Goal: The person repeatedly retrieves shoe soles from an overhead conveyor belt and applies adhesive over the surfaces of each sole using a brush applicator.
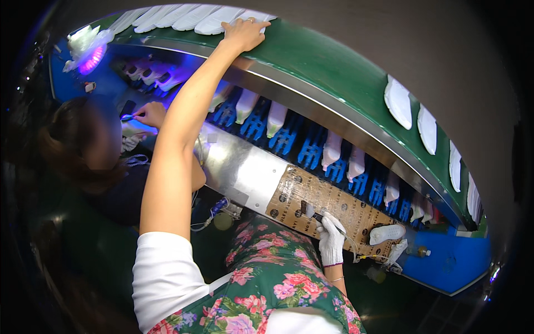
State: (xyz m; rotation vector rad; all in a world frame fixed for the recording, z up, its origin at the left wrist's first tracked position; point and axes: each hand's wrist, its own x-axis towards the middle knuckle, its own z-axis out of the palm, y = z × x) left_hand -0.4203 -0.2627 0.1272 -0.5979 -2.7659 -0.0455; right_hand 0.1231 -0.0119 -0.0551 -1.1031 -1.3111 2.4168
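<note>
My bare left hand (243, 35) is stretched far up to the green upper shelf, its fingers spread over the last white shoe sole (260, 18) of a close row. They touch it, but I see no closed grip. My right hand (332, 239), in a white knitted glove, is closed around a small brush (309, 210) with dark bristles. It hangs over the brown printed cardboard (295, 189) on the metal ledge. A white sole (387, 234) lies on that cardboard to the right of the glove, beside a crumpled white cloth (396, 253).
Below the green shelf (328, 78), blue racks (283, 139) carry several pale shoe parts (276, 118). More white soles (398, 103) lie along the shelf at right. A small bottle (421, 251) lies on the blue surface (450, 264). At left a co-worker (83, 133) sits close by.
</note>
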